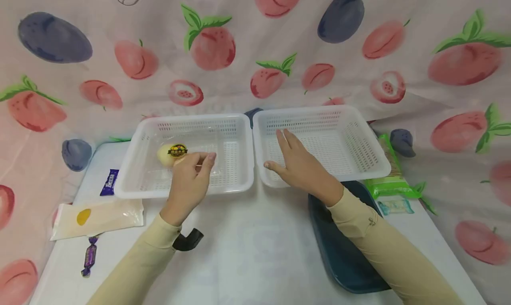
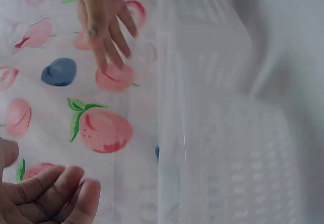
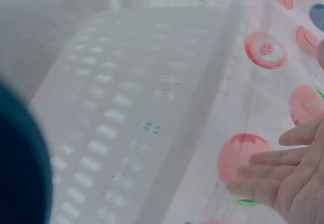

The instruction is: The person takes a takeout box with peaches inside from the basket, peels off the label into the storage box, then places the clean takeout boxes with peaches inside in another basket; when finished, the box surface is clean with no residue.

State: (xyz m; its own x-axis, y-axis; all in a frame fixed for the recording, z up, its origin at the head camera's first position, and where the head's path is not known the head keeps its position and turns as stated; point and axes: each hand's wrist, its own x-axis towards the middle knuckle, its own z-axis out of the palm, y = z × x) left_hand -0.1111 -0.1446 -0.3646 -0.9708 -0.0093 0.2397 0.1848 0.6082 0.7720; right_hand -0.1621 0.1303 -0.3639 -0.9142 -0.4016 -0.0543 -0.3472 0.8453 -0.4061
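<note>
Your left hand (image 1: 186,180): grip loosely curled, thumb apart from fingers, over 1 white perforated basket (image 1: 191,118). Inside, just beside that hand: 1 clear-wrapped pale yellow item (image 1: 163,156), black label. Your right hand (image 1: 303,167): grip spread, over the 2nd basket (image 1: 307,110). Tabletop (image 1: 247,251): 1 dark blue tray (image 1: 343,265).

Head view: moderate, even, diffuse light, source out of frame; colours muted. Soft grey shadow on table (image 1: 247,260) at 5 o'clock of left basket (image 1: 183,193). Glare spots on pale packet (image 1: 113,218), 8 o'clock. Wide-angle spread, table sides splaying toward 4 and 8 o'clock. Focus serviceable.

Left wrist view: dimmer, hazy, low contrast; perforated plastic (image 2: 253,173) blurred, 3 to 5 o'clock; left hand (image 2: 55,198) shaded, 7 o'clock.

Right wrist view: milky veil; dark blue form (image 3: 20,163) defocused, 8 o'clock; right hand (image 3: 298,178) soft-edged, 4 o'clock.
</note>
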